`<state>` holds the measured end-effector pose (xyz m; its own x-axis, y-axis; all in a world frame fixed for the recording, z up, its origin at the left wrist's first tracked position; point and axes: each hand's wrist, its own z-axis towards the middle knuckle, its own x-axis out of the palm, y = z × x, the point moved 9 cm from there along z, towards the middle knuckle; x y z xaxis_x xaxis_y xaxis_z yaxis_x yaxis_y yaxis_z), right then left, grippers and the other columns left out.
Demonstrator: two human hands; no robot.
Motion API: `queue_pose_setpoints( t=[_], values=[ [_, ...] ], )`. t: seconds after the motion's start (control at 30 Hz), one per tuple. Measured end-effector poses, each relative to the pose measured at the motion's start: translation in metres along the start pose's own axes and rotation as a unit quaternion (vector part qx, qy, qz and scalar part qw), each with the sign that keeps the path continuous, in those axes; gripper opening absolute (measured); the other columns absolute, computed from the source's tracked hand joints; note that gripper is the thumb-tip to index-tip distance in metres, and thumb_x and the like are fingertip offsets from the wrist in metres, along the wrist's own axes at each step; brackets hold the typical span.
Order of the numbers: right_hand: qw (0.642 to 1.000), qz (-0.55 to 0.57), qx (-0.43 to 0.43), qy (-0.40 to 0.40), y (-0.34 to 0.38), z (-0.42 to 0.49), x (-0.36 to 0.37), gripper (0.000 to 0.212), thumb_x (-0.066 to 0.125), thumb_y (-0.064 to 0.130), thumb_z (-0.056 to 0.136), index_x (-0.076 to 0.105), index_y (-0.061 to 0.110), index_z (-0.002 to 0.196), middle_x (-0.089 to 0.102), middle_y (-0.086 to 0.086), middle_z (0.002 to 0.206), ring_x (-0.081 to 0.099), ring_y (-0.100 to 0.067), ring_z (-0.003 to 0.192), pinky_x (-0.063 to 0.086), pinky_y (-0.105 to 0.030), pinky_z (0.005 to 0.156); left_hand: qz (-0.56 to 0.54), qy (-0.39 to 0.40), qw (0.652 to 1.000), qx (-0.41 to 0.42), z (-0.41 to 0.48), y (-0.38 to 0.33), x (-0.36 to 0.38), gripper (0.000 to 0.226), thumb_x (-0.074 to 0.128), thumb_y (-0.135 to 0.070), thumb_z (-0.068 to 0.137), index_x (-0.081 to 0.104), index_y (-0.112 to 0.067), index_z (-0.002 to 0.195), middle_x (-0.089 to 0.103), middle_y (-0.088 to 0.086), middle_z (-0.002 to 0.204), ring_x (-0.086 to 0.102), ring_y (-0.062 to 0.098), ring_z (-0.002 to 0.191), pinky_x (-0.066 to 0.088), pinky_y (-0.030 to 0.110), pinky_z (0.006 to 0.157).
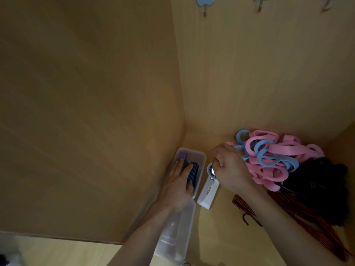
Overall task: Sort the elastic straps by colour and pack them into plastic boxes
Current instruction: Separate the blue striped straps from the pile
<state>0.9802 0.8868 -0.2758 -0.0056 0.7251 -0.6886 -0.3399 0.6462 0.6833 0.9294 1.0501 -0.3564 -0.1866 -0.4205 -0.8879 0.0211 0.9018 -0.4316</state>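
**Pink and blue in a big tangle**

The light brown wooden desk top [221,239] sits in a corner between two wooden walls.

A clear plastic box with round corners [200,157] stands close to the left wall. At its far end lie some folded purple elastic straps [183,156]. Next to them is a bundle of dark blue striped elastic straps [193,172].

The left hand [177,184] is inside this box. Its fingers are straight and lie flat beside the dark blue bundle, touching it. The thumb rests at the near end of the bundle.

A second clear plastic box [184,246] lies nearer to the person, end to end with the first. The left arm passes over it.

Just beside the boxes lies a small white hand fan with grey letters on its handle [208,192].

The right hand [230,167] is above the round top of the fan, at the edge of the big heap. Its fingers are curled down. I cannot tell if they have hold of anything.

The heap is on the right. On top are wide pink elastic straps [269,148] looped up with wide light blue elastic straps [284,160]. Black elastic straps [322,181] are piled to the right of them. Red and black striped straps [299,217] lie flat near the right arm.

High on the back wall is a metal hook with a blue cloud shape [205,4].
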Motion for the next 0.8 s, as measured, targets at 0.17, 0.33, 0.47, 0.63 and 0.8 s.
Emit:
queue_pose_setpoints(
  t=[0.17,0.33,0.47,0.63,0.8],
  values=[
    [0.998,0.057,0.037,-0.011,-0.009,-0.033,0.006,0.025,0.062,0.001,0.086,0.065,0.026,0.09,0.056,0.017,0.097,0.058,-0.012,0.096,0.044,-0.018,0.077,-0.007,0.019,1.0,0.008,-0.005,-0.002,0.008,0.059,0.035,-0.036,0.106,0.013,-0.035,0.16,-0.003,-0.005,0.169,-0.008,0.011,0.154,-0.002,0.03,0.125],
    [0.994,0.087,0.047,-0.055,-0.026,-0.084,-0.022,0.033,0.063,-0.005,0.083,0.066,0.027,0.089,0.062,0.017,0.099,0.06,-0.007,0.1,0.043,-0.016,0.085,0.03,0.035,0.999,0.0,-0.001,0.004,0.022,0.06,0.034,-0.049,0.104,0.016,-0.034,0.16,0.005,-0.001,0.17,-0.001,0.014,0.155,0.001,0.032,0.126],
    [0.99,0.083,0.09,-0.069,-0.055,-0.117,-0.043,0.038,0.064,-0.01,0.081,0.068,0.028,0.085,0.063,0.016,0.099,0.062,-0.01,0.097,0.049,-0.027,0.081,0.035,0.046,0.998,-0.003,0.004,-0.002,0.02,0.06,0.033,-0.053,0.103,0.019,-0.033,0.158,0.007,0.001,0.169,-0.001,0.015,0.156,0.002,0.034,0.126],
    [0.981,0.052,0.136,-0.128,-0.094,-0.146,-0.073,0.034,0.06,-0.002,0.085,0.068,0.031,0.084,0.064,0.015,0.097,0.063,-0.009,0.096,0.052,-0.032,0.09,0.036,0.027,0.999,0.002,0.0,-0.001,0.01,0.063,0.041,-0.05,0.103,0.018,-0.032,0.159,0.004,-0.001,0.169,-0.002,0.013,0.155,0.002,0.032,0.125],
    [0.979,0.015,0.154,-0.13,-0.109,-0.163,-0.091,0.037,0.061,-0.012,0.083,0.068,0.024,0.086,0.062,0.02,0.097,0.062,-0.012,0.099,0.046,-0.018,0.091,0.0,-0.013,0.999,0.03,-0.005,-0.006,-0.001,0.06,0.042,-0.038,0.104,0.018,-0.033,0.159,0.007,-0.002,0.169,0.001,0.013,0.155,0.002,0.028,0.124]
  ],
)
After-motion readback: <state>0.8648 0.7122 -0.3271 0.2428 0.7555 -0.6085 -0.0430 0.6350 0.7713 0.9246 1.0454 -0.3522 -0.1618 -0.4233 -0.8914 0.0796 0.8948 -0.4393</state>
